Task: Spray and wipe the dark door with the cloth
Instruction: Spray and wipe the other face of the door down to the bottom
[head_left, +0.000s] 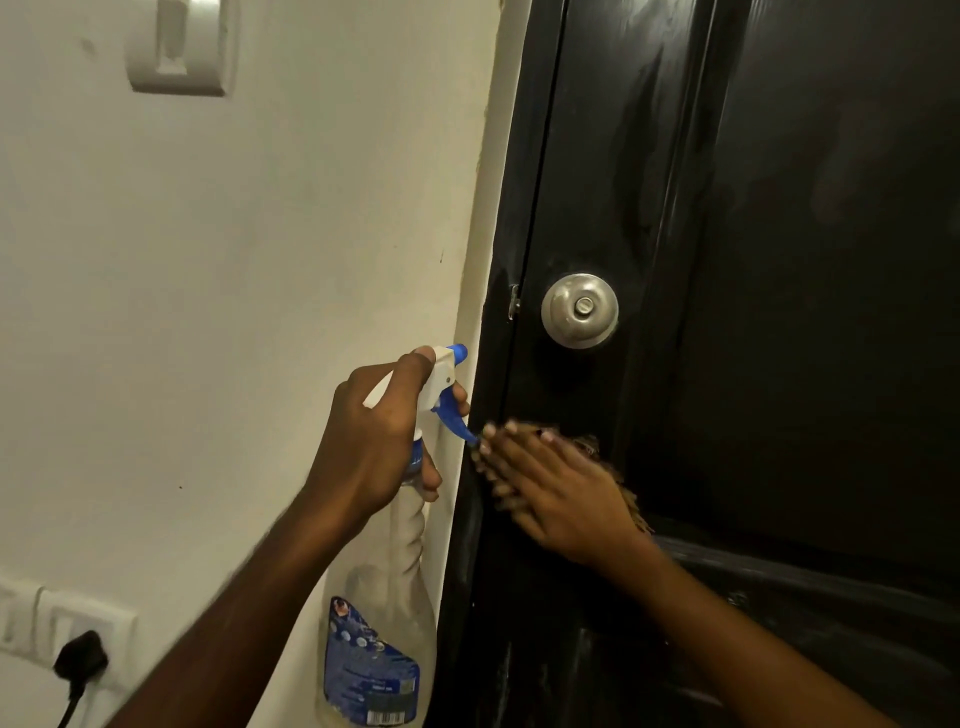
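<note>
Below the round brushed-metal doorknob (580, 310), on the glossy black panelled door (805, 260), my right grip (561, 493) lies flat with fingers straight, pressing the frayed brown cloth (631, 512), which peeks out past the palm. I judge it soft and light, best pinned under the palm. My left grip (374, 441) clasps the neck of the clear plastic spray bottle (384, 623), just beside the door's edge.
</note>
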